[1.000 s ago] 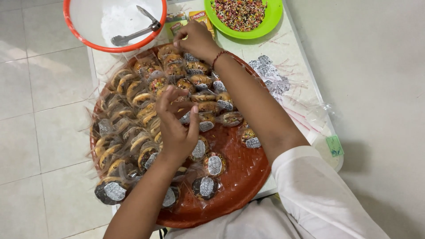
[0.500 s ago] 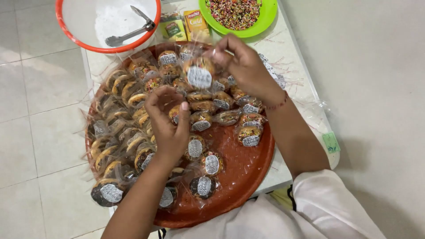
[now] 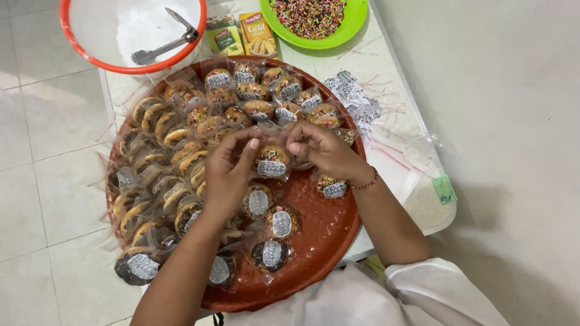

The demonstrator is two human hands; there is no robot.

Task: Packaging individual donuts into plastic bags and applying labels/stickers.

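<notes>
Both hands now meet over the tray's middle.
Left hand [image 3: 228, 175] and right hand [image 3: 323, 151] pinch one clear-wrapped, white-labelled donut [image 3: 272, 162] above the round red tray [image 3: 326, 229].

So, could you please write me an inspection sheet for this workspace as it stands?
Surface: white table on a tiled floor, mostly covered by a round red tray.
Job's things: one wrapped pastry held above the tray; many more wrapped pastries lie in rows on it.
Clutter: white bowl with tongs, green bowl of sprinkles, two small boxes, loose labels, plastic bag.
Grippers: left hand and right hand both pinch the pastry's wrapper with their fingers.
Cables: nothing seen.
Surroundings: bare wall on the right; no other people.
</notes>
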